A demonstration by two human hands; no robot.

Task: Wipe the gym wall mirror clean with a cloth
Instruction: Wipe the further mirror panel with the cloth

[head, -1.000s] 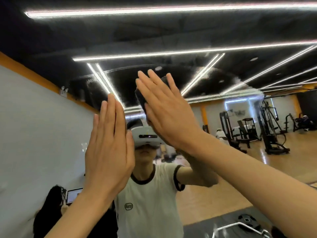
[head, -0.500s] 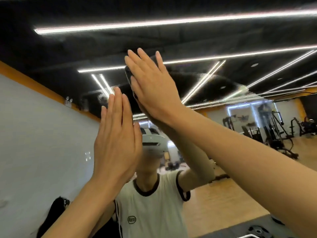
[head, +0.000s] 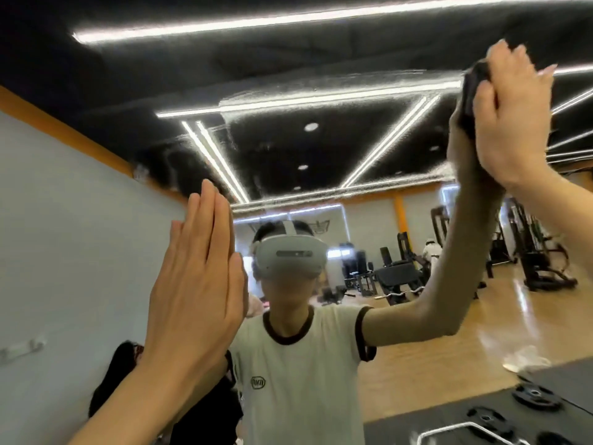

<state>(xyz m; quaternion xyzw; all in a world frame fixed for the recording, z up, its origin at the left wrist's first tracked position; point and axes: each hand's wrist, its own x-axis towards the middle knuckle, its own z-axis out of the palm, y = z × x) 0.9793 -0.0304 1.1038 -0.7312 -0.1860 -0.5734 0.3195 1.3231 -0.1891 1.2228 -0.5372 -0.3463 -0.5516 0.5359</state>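
While the left hand (head: 195, 293) lies flat and straight-fingered on the mirror (head: 321, 149), the right hand (head: 510, 123) presses a dark cloth (head: 473, 88), seemingly bunched, against the glass high up.

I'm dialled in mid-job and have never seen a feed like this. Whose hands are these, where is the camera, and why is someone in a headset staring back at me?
There is no machine here: a person is cleaning with bare hands, and the single camera sits on their head, looking forward. The surface in front is the gym wall mirror, so the figure in the white headset is the wearer's own reflection, with gym machines reflected behind. The left hand is flat and straight-fingered, apparently braced on the glass. The right hand is raised high at the upper right, pressing a dark cloth to the mirror with its fingers extended over it. Smeary wipe streaks show on the glass across the reflected ceiling.
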